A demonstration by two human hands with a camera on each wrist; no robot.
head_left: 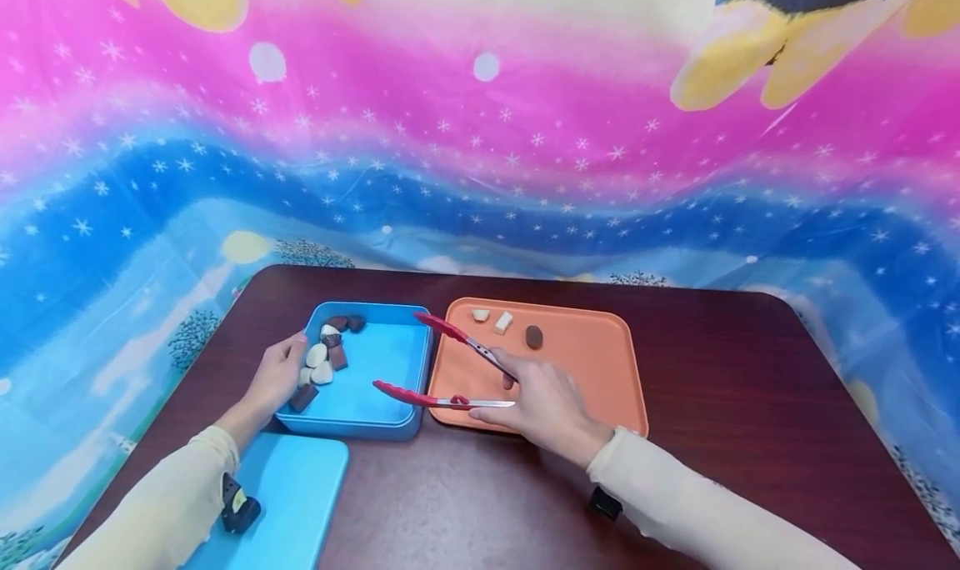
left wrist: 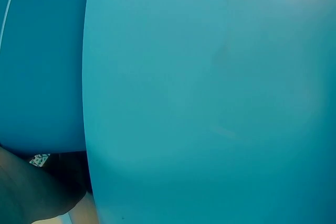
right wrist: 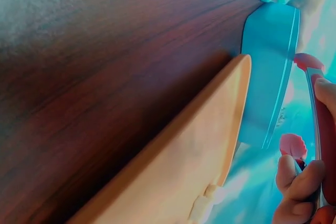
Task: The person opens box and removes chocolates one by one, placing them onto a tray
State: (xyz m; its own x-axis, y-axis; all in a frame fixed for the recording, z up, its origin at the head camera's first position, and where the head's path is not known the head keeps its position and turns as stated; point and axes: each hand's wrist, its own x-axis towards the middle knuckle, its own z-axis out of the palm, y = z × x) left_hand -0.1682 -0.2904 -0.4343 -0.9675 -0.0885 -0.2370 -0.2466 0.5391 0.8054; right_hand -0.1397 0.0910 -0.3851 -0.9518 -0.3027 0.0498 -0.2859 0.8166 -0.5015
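By the left hand (head_left: 279,372), fingers curled at the rim, the blue box (head_left: 386,349) with its pieces (head_left: 322,373) is best held steady; the tongs (head_left: 411,397), tips wide and empty over its right side, are held by the right hand (head_left: 551,405) and best squeezed evenly

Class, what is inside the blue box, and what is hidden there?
Brown pieces and white pieces lie along the left side of the blue box. The left hand hides part of that edge, the tongs a strip of floor; anything there can't be seen.
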